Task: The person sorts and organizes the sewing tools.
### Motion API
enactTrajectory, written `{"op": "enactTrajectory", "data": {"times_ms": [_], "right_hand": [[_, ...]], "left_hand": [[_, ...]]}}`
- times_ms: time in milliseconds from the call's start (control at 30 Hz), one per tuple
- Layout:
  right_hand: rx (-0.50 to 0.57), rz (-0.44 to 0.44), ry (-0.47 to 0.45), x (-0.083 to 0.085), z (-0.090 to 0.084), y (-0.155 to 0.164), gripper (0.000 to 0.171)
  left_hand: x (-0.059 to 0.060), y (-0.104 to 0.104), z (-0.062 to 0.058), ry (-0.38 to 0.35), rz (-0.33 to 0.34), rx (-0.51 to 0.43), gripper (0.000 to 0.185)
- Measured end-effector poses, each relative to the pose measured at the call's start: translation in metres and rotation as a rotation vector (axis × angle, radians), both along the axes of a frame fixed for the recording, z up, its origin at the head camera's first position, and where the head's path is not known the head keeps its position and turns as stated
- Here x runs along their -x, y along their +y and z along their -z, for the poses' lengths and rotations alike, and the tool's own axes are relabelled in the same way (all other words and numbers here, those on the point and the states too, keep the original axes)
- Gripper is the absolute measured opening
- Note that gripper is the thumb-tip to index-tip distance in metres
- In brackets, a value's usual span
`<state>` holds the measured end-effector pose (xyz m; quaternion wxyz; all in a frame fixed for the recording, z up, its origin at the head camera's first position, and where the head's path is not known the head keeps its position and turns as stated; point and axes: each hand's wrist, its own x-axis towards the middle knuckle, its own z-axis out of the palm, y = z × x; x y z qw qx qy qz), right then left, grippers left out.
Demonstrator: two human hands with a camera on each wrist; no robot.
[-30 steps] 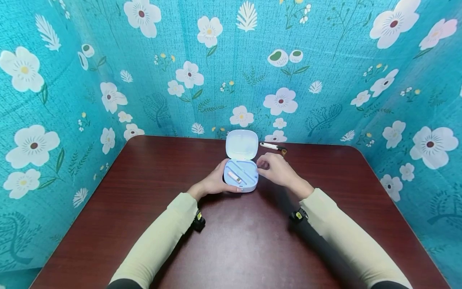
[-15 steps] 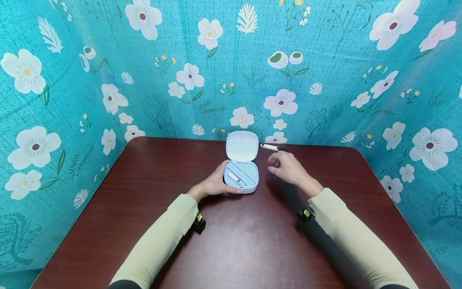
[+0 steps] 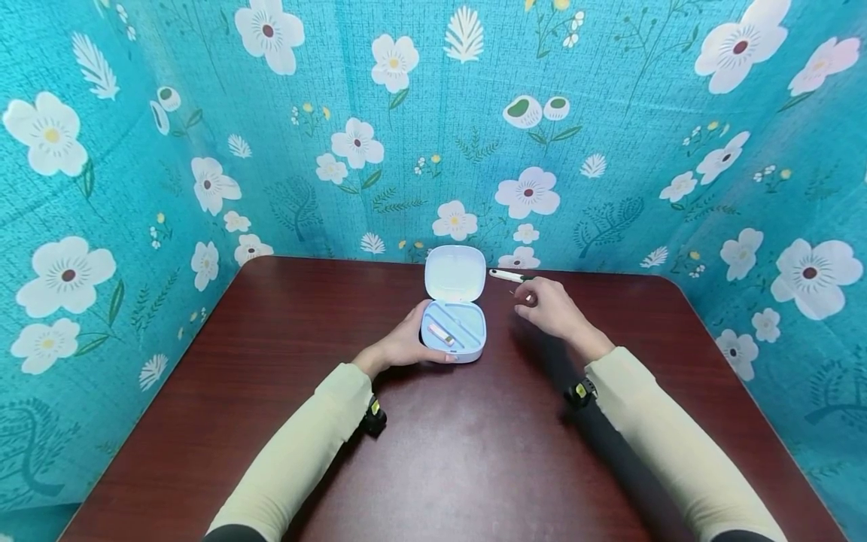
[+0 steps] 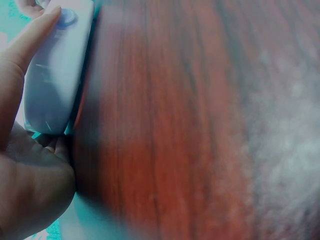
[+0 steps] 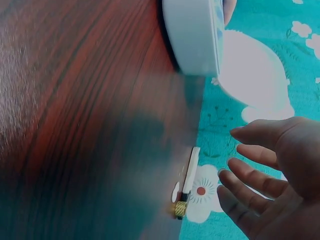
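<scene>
My left hand (image 3: 401, 342) grips the left side of a small pale-blue box (image 3: 474, 352), its thumb along the front. In the left wrist view, that thumb lies beside the round catch on the box's front (image 4: 66, 19). The box's white lid (image 3: 455, 273) stands raised at the back. A short pinkish-white stick with a gold end (image 3: 441, 333) lies in the divided tray. Right of the box, my right hand (image 3: 554, 307) hovers with loosely bent fingers and holds nothing. Near it lie a slim white-and-black tool (image 5: 191, 172), a gold textured ring-like piece (image 5: 180, 209) and a small white piece (image 5: 175, 191).
The dark red-brown table (image 3: 433, 467) carries everything. A blue flowered cloth (image 3: 406, 150) hangs behind the table and along both sides, close to its back edge. The white-and-black tool lies near that edge.
My right hand has moved away from the box's right side, rightward toward the small things on the table. The left hand and the box have stayed in place.
</scene>
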<state>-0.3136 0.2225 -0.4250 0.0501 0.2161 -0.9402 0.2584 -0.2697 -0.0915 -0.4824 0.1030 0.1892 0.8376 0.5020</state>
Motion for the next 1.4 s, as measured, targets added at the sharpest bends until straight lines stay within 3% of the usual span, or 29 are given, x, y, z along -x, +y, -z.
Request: {"op": "enactTrajectory", "data": {"times_ms": [233, 733, 1400], "right_hand": [[0.012, 0.03, -0.027, 0.011, 0.005, 0.012, 0.025], [0.007, 0.087, -0.091, 0.028, 0.016, 0.021, 0.025], [-0.083, 0.138, -0.185, 0.046, 0.03, 0.017, 0.035]], "left_hand": [[0.0, 0.001, -0.001, 0.006, 0.005, -0.03, 0.112], [0.001, -0.001, 0.002, -0.006, -0.006, 0.033, 0.115], [0.0, 0.0, 0.001, 0.001, 0.002, 0.009, 0.116]]}}
